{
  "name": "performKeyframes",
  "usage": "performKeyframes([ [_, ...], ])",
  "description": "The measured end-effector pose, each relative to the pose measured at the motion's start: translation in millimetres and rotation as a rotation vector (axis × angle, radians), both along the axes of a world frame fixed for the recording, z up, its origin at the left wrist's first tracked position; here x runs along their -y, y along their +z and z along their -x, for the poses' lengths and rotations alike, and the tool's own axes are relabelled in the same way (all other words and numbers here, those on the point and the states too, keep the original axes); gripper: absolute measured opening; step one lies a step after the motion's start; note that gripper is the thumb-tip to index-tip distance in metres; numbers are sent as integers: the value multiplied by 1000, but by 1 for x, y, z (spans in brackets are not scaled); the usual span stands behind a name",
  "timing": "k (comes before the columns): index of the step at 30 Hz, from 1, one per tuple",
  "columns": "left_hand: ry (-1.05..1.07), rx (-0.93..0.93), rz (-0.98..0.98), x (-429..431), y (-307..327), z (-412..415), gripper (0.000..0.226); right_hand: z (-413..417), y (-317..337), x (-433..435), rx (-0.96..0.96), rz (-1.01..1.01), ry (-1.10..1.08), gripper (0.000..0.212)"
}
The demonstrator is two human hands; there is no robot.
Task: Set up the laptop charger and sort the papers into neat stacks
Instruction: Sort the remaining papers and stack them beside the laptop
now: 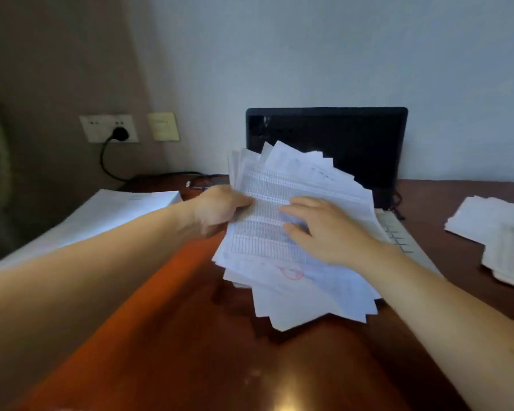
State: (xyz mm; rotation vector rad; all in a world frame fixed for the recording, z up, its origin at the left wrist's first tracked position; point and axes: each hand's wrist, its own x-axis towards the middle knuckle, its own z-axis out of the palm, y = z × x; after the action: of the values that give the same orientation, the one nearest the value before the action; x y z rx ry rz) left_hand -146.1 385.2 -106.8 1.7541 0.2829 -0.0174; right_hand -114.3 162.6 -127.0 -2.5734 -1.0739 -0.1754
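The left hand [220, 209] grips, right hand [324, 229] presses, a splayed printed sheaf [294, 292].

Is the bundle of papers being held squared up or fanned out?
Fanned out: the bundle shows corners jutting at different angles. The left hand grips its edge; the right hand rests flat on it.

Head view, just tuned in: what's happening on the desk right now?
A person holds a fanned, untidy bundle of papers over the desk, in front of the open laptop. The left hand grips its left edge; the right hand lies flat on the top sheet. A neater stack sits at left, a looser pile at right. A black plug sits in the wall socket.
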Motion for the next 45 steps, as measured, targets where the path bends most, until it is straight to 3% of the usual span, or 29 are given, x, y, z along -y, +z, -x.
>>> performKeyframes([
  [3, 69, 14, -237, -28, -14, 17, 23, 1, -6, -37, -84, 101, 29, 53],
  [6, 135, -10, -552, -43, -32, 26, 41, 1, -16, -52, -196, 237, 8, 65],
  [9, 157, -44, -638, -51, -50, 24, 55, -3, -21, -50, -190, 296, -49, 70],
  [15, 8, 67, -639, -27, -56, 17, 51, -12, -26, -37, -124, 248, -199, 68],
  [18, 7, 134, -680, -24, -57, 19, 38, -7, -35, -31, -104, 184, -209, 64],
  [24, -41, -1, -697, -37, -54, 26, 63, 8, -22, -30, -119, 113, -109, 70],
  [31, -246, 9, -636, -32, -47, 38, 45, 19, -29, -40, -147, 215, -60, 67],
  [38, -100, 74, -531, -32, -50, 40, 49, 27, -27, -45, -205, 173, -44, 77],
  [45, -190, 49, -567, -29, -51, 43, 51, 27, -28, -45, -200, 239, 1, 89],
])
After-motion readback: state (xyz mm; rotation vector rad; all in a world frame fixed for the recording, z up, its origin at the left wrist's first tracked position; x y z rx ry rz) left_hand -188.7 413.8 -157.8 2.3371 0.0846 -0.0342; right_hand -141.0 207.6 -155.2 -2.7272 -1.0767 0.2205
